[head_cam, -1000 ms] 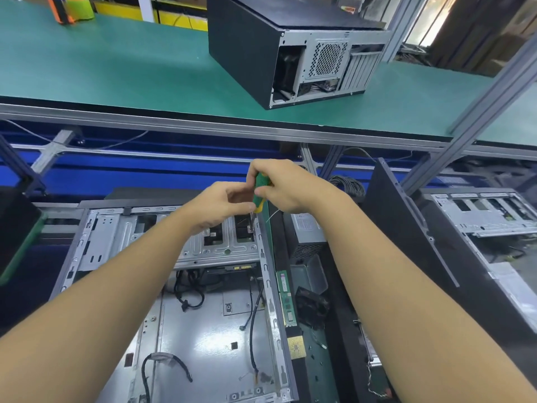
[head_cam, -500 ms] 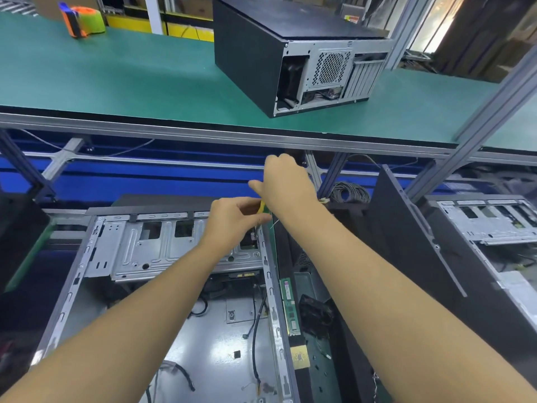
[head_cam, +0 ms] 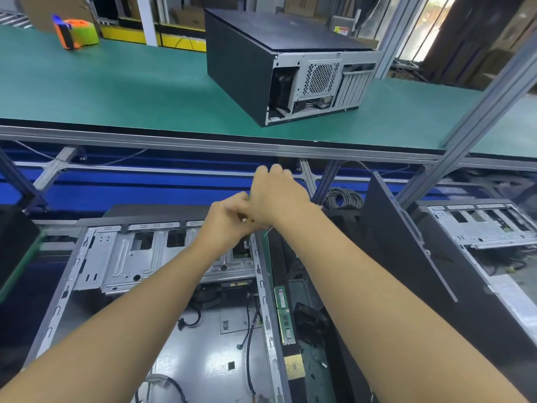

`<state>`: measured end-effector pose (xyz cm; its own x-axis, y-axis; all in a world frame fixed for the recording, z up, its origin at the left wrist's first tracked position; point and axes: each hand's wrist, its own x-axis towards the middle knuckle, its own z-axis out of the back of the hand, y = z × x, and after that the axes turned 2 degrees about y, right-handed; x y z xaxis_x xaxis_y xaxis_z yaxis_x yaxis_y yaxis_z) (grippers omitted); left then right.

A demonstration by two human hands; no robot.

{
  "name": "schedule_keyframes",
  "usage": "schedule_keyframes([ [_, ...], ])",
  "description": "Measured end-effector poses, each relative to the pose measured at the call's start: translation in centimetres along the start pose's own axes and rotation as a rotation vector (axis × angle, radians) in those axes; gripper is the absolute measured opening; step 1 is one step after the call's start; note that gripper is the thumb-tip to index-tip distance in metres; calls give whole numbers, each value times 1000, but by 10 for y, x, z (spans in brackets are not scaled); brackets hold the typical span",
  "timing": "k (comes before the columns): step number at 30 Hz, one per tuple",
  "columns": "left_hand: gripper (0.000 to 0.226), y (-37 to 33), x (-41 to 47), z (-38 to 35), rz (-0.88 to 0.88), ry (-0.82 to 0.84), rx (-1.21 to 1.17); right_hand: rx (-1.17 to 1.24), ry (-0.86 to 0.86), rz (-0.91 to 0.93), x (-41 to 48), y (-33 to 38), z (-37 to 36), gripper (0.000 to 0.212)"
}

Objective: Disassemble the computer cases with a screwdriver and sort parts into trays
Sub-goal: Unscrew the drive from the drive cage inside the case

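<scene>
Head view: a closed black computer case (head_cam: 290, 68) lies on the green bench (head_cam: 116, 91) with an orange and green tape dispenser (head_cam: 76, 32) far to its left, while a coil of cable (head_cam: 343, 198) and a leaning black side panel (head_cam: 406, 257) stand right of the hands. Below, the opened case (head_cam: 162, 286) lies flat with loose black cables on its floor, and the tray (head_cam: 308, 344) just beside it holds a green memory stick (head_cam: 284, 315). Both hands meet over the opened case's far right corner, left hand (head_cam: 226, 222) curled with fingers pinched on something too small to tell, right hand (head_cam: 276, 196) clenched just above it; the screwdriver is hidden.
</scene>
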<state>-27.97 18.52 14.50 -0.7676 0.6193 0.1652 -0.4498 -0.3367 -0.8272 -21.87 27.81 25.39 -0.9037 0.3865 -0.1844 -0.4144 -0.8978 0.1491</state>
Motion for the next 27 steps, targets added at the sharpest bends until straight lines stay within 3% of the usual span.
schedule_keyframes([
  [3, 29, -5, 1, -9, 50, -31, 48, -31, -41, -98, 1, 6, -2, 59],
  [5, 33, -4, 0, -10, 28, -36, 53, -39, -64, -44, 2, 5, -3, 42],
  [8, 14, 3, -5, -3, -16, 66, -85, -47, -52, 89, -1, -2, -3, 16],
  [15, 29, 13, -7, 17, -34, 137, -97, 34, 194, 308, -1, -10, 9, 27],
  [17, 25, 13, -3, 15, -50, 138, -31, 46, 177, 238, -1, -9, 7, 41],
  [20, 14, 10, 1, 6, 8, 93, -12, 28, 65, -5, 0, -3, 6, 67],
  [22, 23, 7, 2, 1, 25, 52, 25, -33, 12, -55, 1, 1, 4, 56],
  [25, 32, 5, 1, 2, 20, 95, -102, -17, 21, 73, 4, -1, 1, 20],
  [27, 30, 7, -1, 9, 24, 156, -246, 20, 115, 162, 5, -3, 6, 18],
])
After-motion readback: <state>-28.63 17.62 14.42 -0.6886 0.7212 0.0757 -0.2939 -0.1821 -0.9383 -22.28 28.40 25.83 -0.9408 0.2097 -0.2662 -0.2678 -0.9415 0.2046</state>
